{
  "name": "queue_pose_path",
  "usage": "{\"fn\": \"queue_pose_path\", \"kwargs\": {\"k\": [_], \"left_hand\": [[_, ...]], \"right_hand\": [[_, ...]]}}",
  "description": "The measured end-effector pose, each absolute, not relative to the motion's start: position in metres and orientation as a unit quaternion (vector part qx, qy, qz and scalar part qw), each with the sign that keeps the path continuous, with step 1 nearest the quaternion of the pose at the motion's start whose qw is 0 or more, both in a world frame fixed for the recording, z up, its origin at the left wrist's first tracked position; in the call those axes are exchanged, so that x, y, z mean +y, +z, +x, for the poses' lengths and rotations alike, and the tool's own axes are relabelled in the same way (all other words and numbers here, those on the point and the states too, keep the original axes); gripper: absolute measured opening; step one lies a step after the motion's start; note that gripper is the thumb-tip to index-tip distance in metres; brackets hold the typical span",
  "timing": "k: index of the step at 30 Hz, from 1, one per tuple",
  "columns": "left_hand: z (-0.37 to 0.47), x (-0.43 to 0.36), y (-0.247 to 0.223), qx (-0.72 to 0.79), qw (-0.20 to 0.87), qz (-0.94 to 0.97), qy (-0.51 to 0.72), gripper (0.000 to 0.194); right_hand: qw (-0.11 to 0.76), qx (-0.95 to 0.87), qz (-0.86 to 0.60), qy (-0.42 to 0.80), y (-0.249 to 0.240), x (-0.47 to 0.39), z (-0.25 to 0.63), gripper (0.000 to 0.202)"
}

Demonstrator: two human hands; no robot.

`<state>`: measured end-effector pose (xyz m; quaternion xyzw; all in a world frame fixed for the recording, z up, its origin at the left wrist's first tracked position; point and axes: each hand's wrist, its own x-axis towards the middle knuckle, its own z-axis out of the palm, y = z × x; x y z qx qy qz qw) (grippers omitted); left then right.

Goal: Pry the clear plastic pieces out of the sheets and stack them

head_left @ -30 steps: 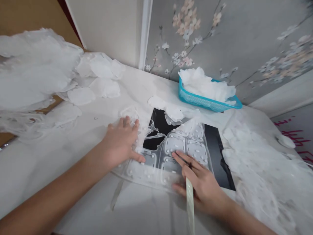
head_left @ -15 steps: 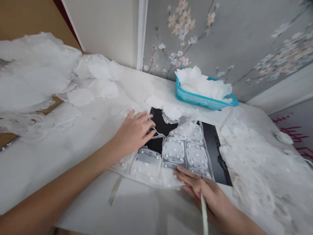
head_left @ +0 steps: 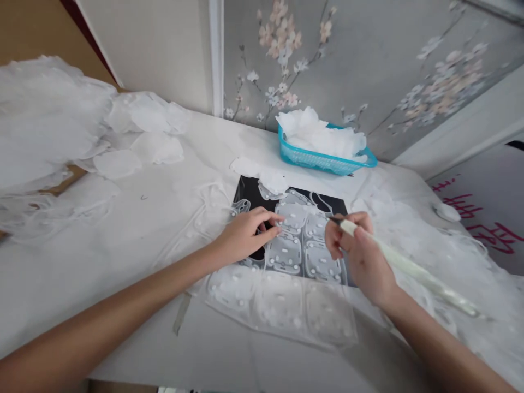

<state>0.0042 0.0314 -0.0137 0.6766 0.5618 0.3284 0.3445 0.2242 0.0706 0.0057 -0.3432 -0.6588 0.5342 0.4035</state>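
Note:
A clear plastic sheet (head_left: 281,302) with rounded, dotted shapes lies partly over a black board (head_left: 249,191) and hangs past its near edge. My left hand (head_left: 249,232) rests at the sheet's left part, fingers bent and somewhat apart, touching its surface. My right hand (head_left: 364,256) is closed around a pale-handled pen-like knife (head_left: 405,262), whose dark tip points left over the sheet's upper right part. White cut-out pieces (head_left: 262,173) lie along the board's far edge.
A blue basket (head_left: 323,161) holding white pieces stands at the back. Piles of translucent sheets (head_left: 45,120) lie at the left, with more plastic scraps (head_left: 442,273) at the right. A grey flowered wall (head_left: 352,60) rises behind the white table (head_left: 159,185).
My left hand has moved right over the sheet. My right hand has risen from the near edge, bringing the knife tip over the sheet. The sheet has shifted nearer, and the view has turned slightly.

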Motion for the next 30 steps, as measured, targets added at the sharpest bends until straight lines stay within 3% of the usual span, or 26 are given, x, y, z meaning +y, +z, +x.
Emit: {"fn": "queue_pose_path", "kwargs": {"k": [3, 8, 11, 13, 16, 21, 24, 26, 30], "left_hand": [[0.009, 0.03, -0.014, 0.588, 0.344, 0.676, 0.281, 0.032], [0.023, 0.017, 0.007, 0.644, 0.381, 0.634, 0.197, 0.029], [0.027, 0.023, 0.015, 0.667, 0.212, 0.691, 0.18, 0.037], [0.025, 0.036, 0.013, 0.643, 0.073, 0.738, 0.19, 0.036], [0.017, 0.063, 0.001, 0.556, 0.036, 0.811, 0.177, 0.031], [0.015, 0.092, -0.018, 0.553, 0.063, 0.826, 0.09, 0.054], [0.018, 0.094, -0.019, 0.576, 0.051, 0.812, 0.08, 0.059], [0.019, 0.094, -0.018, 0.588, 0.055, 0.803, 0.087, 0.058], [0.018, 0.095, -0.014, 0.606, 0.076, 0.785, 0.103, 0.052]], "right_hand": [[0.397, -0.669, -0.349, 0.522, 0.016, 0.096, 0.214, 0.028], [0.409, -0.672, -0.376, 0.49, 0.017, 0.118, 0.203, 0.018], [0.405, -0.683, -0.398, 0.459, 0.011, 0.114, 0.205, 0.018], [0.397, -0.748, -0.39, 0.362, 0.009, 0.102, 0.213, 0.029], [0.325, -0.86, -0.309, 0.245, 0.009, 0.071, 0.231, 0.033], [0.135, -0.968, -0.177, 0.116, -0.003, 0.016, 0.253, 0.029], [0.152, -0.974, -0.168, 0.02, -0.009, 0.004, 0.252, 0.024], [0.163, -0.973, -0.164, 0.015, -0.005, 0.004, 0.249, 0.027], [0.108, -0.963, -0.192, 0.155, 0.022, 0.007, 0.25, 0.018]]}}
